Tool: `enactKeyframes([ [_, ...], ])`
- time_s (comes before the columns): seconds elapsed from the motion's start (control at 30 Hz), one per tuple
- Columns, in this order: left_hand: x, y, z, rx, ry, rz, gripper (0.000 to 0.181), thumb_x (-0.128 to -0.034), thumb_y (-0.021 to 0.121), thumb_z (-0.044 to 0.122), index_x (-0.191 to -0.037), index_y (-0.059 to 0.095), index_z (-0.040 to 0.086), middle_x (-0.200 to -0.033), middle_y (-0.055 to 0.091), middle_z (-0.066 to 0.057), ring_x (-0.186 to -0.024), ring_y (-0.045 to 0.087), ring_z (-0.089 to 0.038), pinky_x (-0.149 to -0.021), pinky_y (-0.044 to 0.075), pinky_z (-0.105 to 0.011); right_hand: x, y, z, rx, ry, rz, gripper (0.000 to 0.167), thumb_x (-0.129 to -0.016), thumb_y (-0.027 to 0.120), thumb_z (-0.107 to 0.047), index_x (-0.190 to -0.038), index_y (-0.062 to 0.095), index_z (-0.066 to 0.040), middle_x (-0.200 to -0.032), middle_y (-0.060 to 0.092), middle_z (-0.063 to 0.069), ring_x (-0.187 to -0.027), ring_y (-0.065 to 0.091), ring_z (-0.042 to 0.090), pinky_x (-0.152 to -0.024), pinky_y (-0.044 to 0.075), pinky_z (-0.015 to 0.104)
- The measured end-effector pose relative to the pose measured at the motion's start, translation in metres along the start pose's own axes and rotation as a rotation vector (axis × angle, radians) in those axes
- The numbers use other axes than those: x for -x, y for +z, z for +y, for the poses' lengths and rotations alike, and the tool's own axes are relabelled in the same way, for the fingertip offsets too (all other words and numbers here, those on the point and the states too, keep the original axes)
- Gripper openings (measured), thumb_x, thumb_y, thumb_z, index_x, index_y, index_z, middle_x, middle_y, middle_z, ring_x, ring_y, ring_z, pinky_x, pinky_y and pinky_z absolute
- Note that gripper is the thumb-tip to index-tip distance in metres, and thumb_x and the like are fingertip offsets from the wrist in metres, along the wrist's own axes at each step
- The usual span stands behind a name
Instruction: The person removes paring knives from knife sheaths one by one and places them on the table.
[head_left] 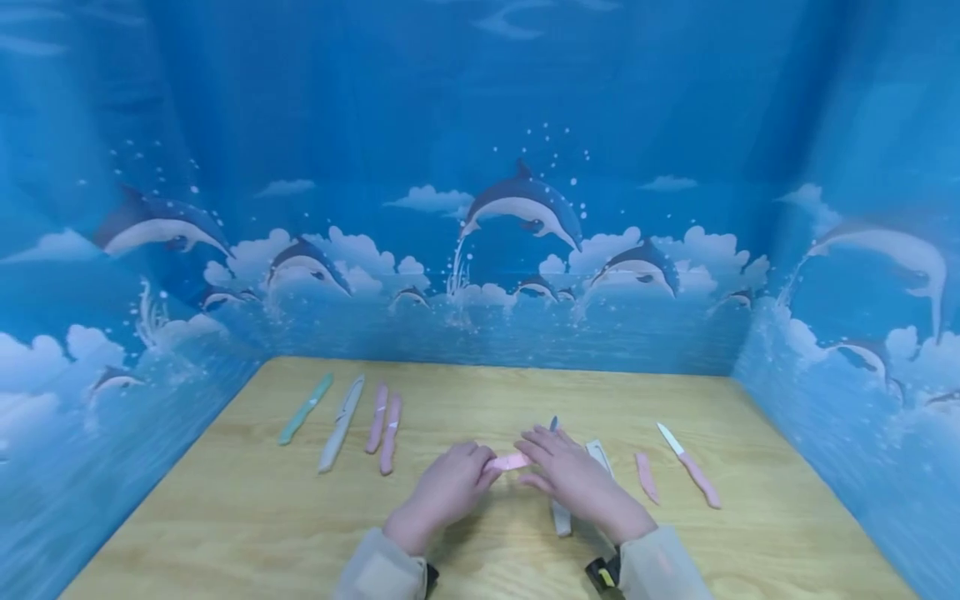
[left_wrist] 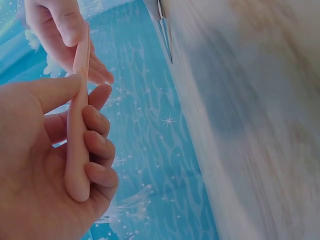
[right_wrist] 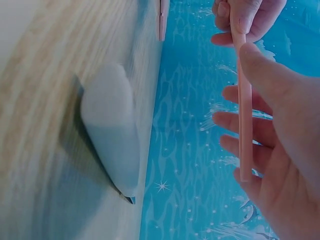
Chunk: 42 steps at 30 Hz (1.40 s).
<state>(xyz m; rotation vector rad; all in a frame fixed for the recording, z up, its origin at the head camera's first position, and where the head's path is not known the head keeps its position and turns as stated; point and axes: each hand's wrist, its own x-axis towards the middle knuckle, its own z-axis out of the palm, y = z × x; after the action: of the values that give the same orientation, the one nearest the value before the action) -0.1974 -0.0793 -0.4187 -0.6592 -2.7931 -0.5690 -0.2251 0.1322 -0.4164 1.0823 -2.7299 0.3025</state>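
- Right in the middle of it, the pink knife, held up off the wooden table, plump handle on the left, slimmer pink length running to the right.
- Left hand has a firm hold: fingers curled round the handle of the pink knife, thumb laid along it.
- Right hand is at the other end of the pink knife, fingers fairly straight behind the slim part, thumb up against it; how hard it presses, I cannot tell.
- So the two hands are near each other, thumbs close together, joined by the pink knife.
- Just right of the pink knife, a white-handled knife lies partly hidden under the right hand, its dark blade tip peeping out past the fingers.
- A little further right of the pink knife, a white cover, and beyond that a small pink cover.
- Farthest right of the pink knife, a pink-handled knife, pale blade bare and pointing away from the person.
- Over left of the pink knife, four in a loose row: two slim pink knives nearest, then a long grey-white knife, then a green knife on the outside.
- Behind the pink knife, beyond the table, a blue backdrop full of leaping dolphins.
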Motion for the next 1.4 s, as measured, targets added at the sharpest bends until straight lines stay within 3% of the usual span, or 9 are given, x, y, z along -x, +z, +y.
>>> enactKeyframes([
  [0.3,-0.0019,0.0007,0.0003,0.024,-0.015,-0.037,0.019,-0.0943,0.061,0.029,-0.100,0.067,0.012,-0.082,0.058,0.006,-0.074,0.052,-0.008,-0.069,0.050,-0.027,-0.0023,0.0012,-0.0008,-0.049,-0.009,0.054,0.030,-0.094,0.062,-0.025,-0.117,0.063,-0.006,-0.114,0.067,0.009,-0.107,0.063,0.025,-0.093,0.052,0.042],
  [1.13,-0.0025,-0.0017,-0.0006,0.063,-0.010,-0.085,0.021,-0.0950,0.059,0.031,-0.102,0.067,0.013,-0.086,0.059,0.007,-0.079,0.053,-0.006,-0.076,0.051,-0.027,-0.0022,0.0021,0.0000,-0.048,0.015,0.012,0.021,-0.095,0.060,-0.027,-0.106,0.064,-0.010,-0.100,0.068,0.001,-0.092,0.064,0.016,-0.081,0.055,0.033],
  [1.4,-0.0022,-0.0008,-0.0011,0.073,-0.013,-0.086,0.021,-0.0949,0.059,0.031,-0.102,0.067,0.013,-0.084,0.058,0.008,-0.076,0.051,-0.004,-0.073,0.051,-0.026,-0.0019,0.0022,-0.0004,-0.071,0.015,0.016,0.020,-0.096,0.057,-0.028,-0.104,0.064,-0.011,-0.097,0.067,-0.001,-0.088,0.063,0.014,-0.079,0.054,0.031],
])
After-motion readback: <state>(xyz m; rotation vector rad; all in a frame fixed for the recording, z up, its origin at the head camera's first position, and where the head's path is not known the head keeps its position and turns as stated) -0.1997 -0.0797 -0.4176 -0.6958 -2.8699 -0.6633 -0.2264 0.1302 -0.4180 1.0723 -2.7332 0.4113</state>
